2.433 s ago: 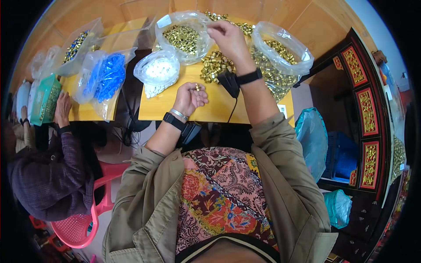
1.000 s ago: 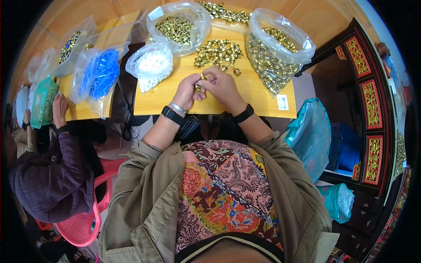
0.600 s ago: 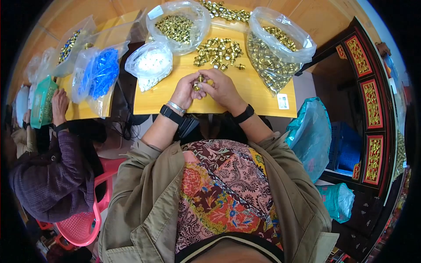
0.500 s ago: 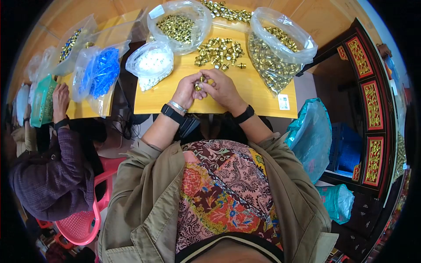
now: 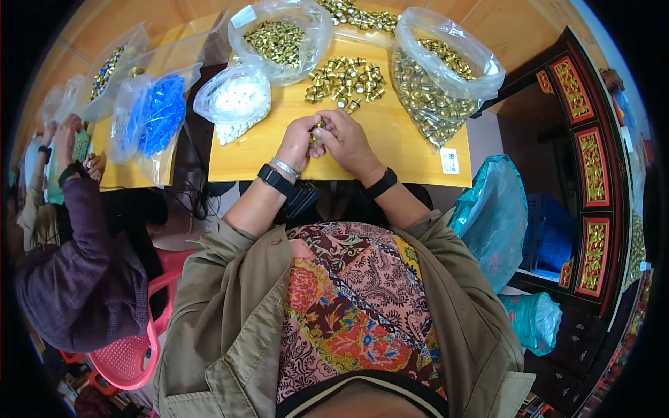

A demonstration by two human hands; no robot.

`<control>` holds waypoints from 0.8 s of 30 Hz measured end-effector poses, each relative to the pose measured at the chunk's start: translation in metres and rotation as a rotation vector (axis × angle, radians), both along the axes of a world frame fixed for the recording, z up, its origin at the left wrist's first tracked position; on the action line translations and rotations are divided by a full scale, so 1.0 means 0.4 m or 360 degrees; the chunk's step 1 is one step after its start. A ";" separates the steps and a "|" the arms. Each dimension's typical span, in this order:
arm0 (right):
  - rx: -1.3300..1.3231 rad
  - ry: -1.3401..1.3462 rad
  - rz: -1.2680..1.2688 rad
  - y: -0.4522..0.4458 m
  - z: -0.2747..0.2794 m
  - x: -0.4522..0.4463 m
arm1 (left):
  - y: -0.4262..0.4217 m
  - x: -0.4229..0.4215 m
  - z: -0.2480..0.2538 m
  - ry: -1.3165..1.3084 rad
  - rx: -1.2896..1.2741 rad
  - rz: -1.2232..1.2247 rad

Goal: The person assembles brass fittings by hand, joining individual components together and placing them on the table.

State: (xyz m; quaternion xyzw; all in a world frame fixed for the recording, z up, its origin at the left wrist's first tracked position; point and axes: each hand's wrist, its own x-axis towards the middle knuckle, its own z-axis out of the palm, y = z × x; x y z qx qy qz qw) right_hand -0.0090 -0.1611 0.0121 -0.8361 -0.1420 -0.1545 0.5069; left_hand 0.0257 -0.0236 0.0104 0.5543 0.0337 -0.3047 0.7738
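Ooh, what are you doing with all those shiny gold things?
The person's left hand and right hand are together over the near part of the table, fingers closed around small gold-coloured pieces. Just beyond them lies a loose pile of similar pieces, between two open bags of gold-coloured parts. A bag of white bits stands to the left. Further left, someone in a purple sleeve sits at another table.

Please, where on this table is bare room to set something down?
Bare tabletop lies between the right hand and right-side brass bag, and between the left hand and white pieces. Beyond the hands, the brass pile makes it crowded.
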 end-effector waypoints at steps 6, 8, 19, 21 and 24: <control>0.0004 0.0035 -0.0008 -0.004 -0.011 0.000 | -0.005 0.000 -0.001 0.0014 0.0054 -0.0012; -0.0014 0.0038 -0.0014 -0.004 -0.012 -0.001 | -0.004 0.000 -0.001 0.0025 0.0056 -0.0020; 0.0154 0.0054 -0.0028 0.004 -0.009 -0.004 | 0.009 0.007 -0.012 0.0042 -0.0018 -0.0030; 0.0102 0.0077 0.0020 0.002 0.002 -0.006 | 0.018 0.008 -0.017 0.0027 -0.0082 -0.0085; 0.0072 0.0059 0.0025 0.000 -0.006 -0.003 | 0.016 0.003 -0.010 -0.0019 -0.0040 -0.0104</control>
